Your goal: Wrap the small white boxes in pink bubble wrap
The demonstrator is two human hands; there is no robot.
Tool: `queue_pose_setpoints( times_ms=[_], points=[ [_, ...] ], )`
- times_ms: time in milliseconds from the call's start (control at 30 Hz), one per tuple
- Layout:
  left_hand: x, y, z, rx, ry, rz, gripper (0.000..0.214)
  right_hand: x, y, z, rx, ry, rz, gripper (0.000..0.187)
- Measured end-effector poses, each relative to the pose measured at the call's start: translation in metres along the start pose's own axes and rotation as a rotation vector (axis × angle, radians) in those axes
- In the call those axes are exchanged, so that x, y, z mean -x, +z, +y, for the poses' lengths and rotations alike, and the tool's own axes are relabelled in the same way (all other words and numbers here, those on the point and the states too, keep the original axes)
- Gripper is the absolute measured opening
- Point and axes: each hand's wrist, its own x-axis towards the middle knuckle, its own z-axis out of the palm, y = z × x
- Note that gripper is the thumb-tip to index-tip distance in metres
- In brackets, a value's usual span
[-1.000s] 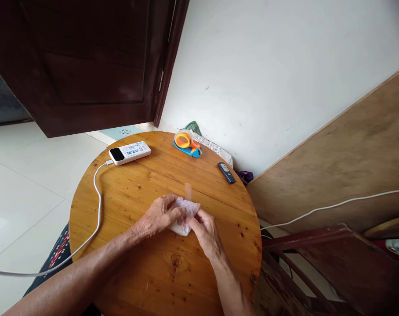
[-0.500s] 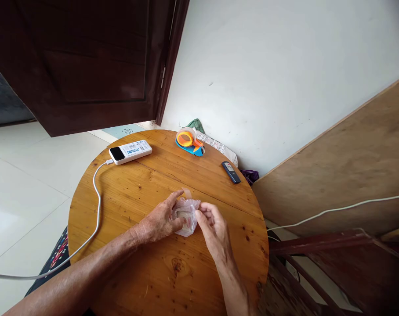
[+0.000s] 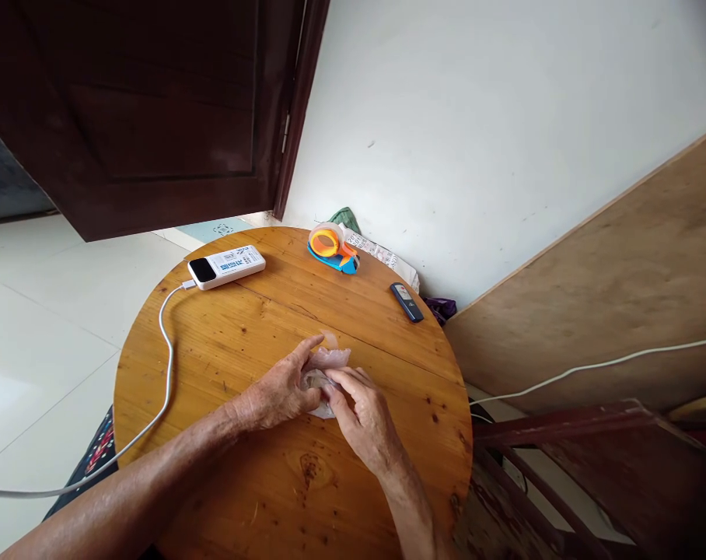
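Both my hands meet at the middle of a round wooden table point(image 3: 225, 334). Between them lies a small bundle wrapped in clear bubble wrap point(image 3: 333, 359), with a strip of clear tape sticking up at its far edge. My left hand point(image 3: 277, 389) grips the bundle's left side, fingers curled round it. From the right, my right hand point(image 3: 365, 412) covers the bundle, fingers bent and pressed onto the wrap. Most of the bundle is hidden under my fingers.
A white power bank point(image 3: 225, 266) with a white cable point(image 3: 163, 365) lies at the table's far left. An orange and blue tape dispenser point(image 3: 331, 248) sits at the far edge, a small dark phone point(image 3: 407, 301) to its right. Wooden board and dark chair stand right.
My right hand has moved left over the bundle and now presses on it. The wrap has been folded down flatter between my hands.
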Motion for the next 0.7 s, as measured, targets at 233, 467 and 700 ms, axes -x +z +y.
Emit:
queue_pose_setpoints(
  times_ms=[233, 467, 700],
  points=[
    [-0.001, 0.002, 0.0, 0.107, -0.012, 0.009, 0.078, 0.0, 0.007, -0.005, 0.071, 0.046, 0.066, 0.021],
    [-0.001, 0.003, 0.002, 0.163, -0.08, -0.006, 0.074, 0.001, -0.006, 0.006, -0.026, 0.253, 0.259, 0.029],
    [-0.002, 0.003, -0.005, 0.174, -0.092, 0.015, 0.079, -0.012, -0.015, 0.014, -0.398, 0.28, -0.019, 0.035]
  ],
)
